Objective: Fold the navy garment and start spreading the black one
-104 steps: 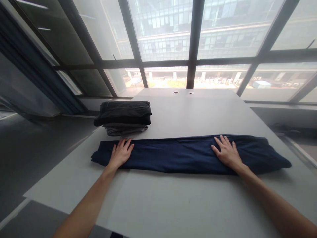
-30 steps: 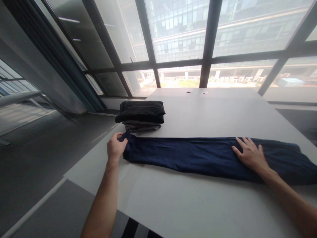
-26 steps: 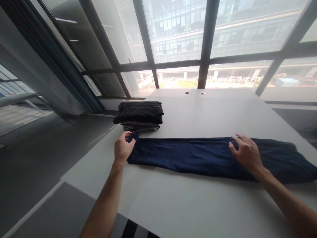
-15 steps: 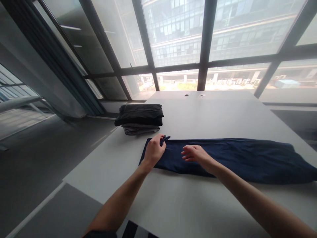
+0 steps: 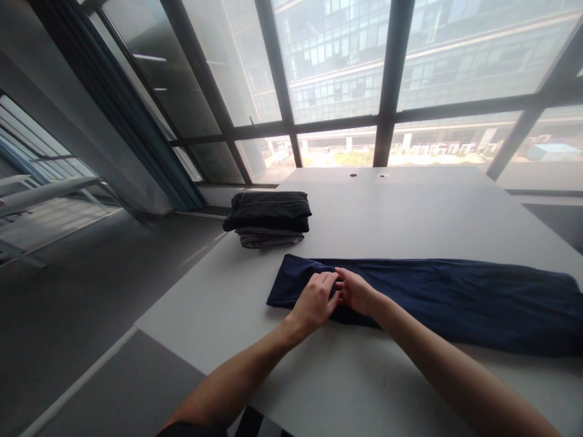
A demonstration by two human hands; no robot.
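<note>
Drawn inward since the earlier frame, both hands have been brought together at the left end of the navy garment (image 5: 455, 306), which is laid flat on a white table (image 5: 387, 212), its long axis running across the view. The left hand (image 5: 313, 301) is curled over the cloth at that end, and the right hand (image 5: 356, 291) is set just beside it, its fingers touching those of the left. Whether a pinch is being made cannot be told, as the cloth under the fingers is hidden. The garment's length extends rightward, the right hand being nearer to it, and its far end is cut off by the frame. Beyond, a folded stack of dark clothes (image 5: 266, 218) lies apart from the hands.
</note>
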